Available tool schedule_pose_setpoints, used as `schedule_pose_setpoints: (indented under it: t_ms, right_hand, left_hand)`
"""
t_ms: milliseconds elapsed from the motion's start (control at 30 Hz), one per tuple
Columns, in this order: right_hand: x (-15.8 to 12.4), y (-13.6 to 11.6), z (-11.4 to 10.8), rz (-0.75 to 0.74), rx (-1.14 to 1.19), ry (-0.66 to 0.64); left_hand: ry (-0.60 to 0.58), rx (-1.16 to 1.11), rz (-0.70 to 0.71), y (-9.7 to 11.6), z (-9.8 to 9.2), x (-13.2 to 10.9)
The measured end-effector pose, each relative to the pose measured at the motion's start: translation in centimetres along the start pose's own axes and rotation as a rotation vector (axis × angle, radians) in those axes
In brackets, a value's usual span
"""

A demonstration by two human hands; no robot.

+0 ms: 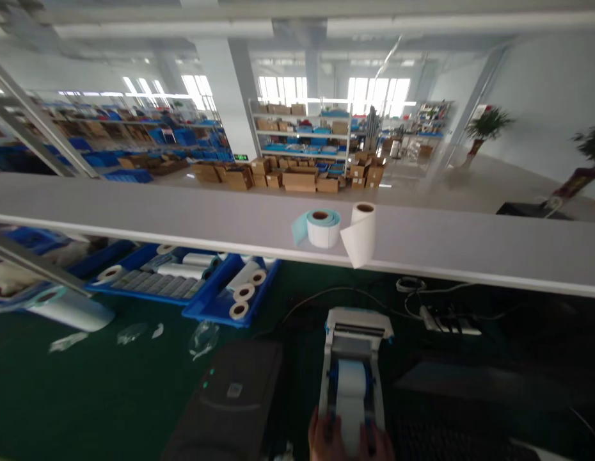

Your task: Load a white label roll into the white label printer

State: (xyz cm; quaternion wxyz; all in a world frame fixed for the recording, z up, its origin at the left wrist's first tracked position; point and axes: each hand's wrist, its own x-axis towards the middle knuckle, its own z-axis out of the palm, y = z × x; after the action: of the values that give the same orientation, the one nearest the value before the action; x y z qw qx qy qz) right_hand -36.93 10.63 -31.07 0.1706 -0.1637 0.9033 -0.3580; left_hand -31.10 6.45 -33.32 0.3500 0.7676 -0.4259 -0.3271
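Open printer: a white and grey plastic label printer (351, 347) stands on the dark green tabletop (134, 397), its lid swung up at the far end and its bay exposed
Paper roll: a small white cylindrical roll of paper (351, 379) sits in that bay between blue plastic holders (368, 378), beyond both hands and apart from them
Paper strip: a flat white strip of paper (350, 416) runs from the roll towards the wearer and passes between the two hands
Left hand: the bare left hand (322, 442) is at the printer's near left corner, fingers pointing forward beside the strip; shadow and blur blot out the fingertips, so I cannot tell whether it grasps anything
Right hand: the bare right hand (381, 447) is at the near right corner, on the strip's other side; whether it is clenched or loose I cannot tell either
Shelf above: a long pale grey board (206, 214) carries a squat roll of white labels on light blue backing (324, 234) and, just beside it, a taller roll of plain white paper (364, 237) with a loose end
Left of the printer: a dark boxy machine (230, 390); farther back, blue plastic trays (215, 315) of white rolls
Right of the printer: a black keyboard (436, 438), in shadow
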Motion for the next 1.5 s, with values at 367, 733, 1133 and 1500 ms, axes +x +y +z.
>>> schedule_pose_setpoints:
  t_ms: [367, 733, 1133, 1500]
  right_hand:
    - [-0.7, 8.1, 3.6, 0.051, -0.220, 0.095]
    - [-0.9, 9.1, 4.6, -0.012, -0.191, 0.195]
    - [-0.8, 10.4, 5.8, -0.096, -0.140, 0.313]
    - [-0.8, 11.0, 6.0, -0.198, -0.120, 0.368]
  left_hand:
    - [-0.156, -0.029, -0.023, -6.3, 1.6, -1.8]
    - [-0.174, -0.087, -0.003, -6.6, 1.7, -2.2]
    - [-0.163, -0.112, 0.049, -7.5, 2.1, -2.3]
    - [-0.158, -0.143, 0.074, -7.6, 2.1, -2.3]
